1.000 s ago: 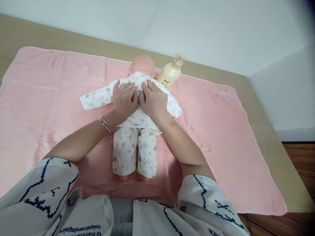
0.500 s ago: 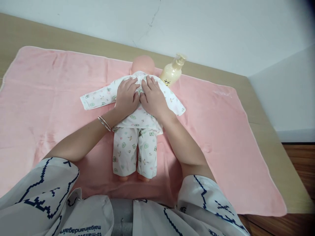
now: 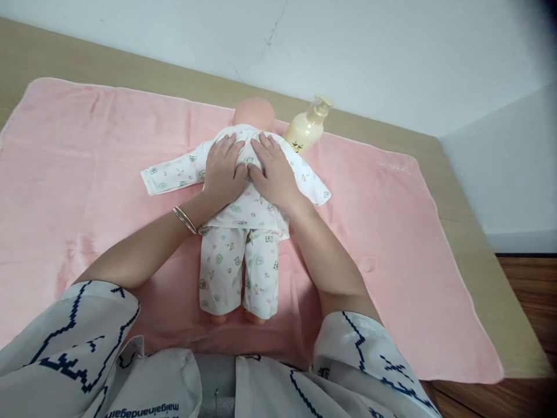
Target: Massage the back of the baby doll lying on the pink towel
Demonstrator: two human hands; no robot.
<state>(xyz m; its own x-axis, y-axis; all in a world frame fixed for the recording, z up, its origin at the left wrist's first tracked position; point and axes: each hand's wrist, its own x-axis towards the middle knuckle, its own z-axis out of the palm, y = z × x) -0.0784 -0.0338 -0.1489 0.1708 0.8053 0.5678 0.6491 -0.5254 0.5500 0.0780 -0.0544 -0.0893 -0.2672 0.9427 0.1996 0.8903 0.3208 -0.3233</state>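
A baby doll [image 3: 243, 212] in white pyjamas with small green and pink prints lies stretched out, its bald head at the far end and its feet toward me. My left hand [image 3: 223, 168] rests flat on the left of its upper torso, fingers pointing at the head. On the right of the torso lies my right hand [image 3: 274, 171], its fingers also extended. Both thumbs nearly meet at the middle. The doll's sleeves spread to either side, and its hands are hidden inside them.
Under the doll spreads a pink blanket [image 3: 383, 232] on a wooden table [image 3: 474, 249]. A pale yellow pump bottle [image 3: 307, 128] stands right of the doll's head. Behind the table rises a white wall [image 3: 369, 58]. Dark wooden flooring [image 3: 526, 290] shows at the right.
The fingers of my two hands have spread slightly apart at the top of the doll's torso. The doll and the bottle stay in place.
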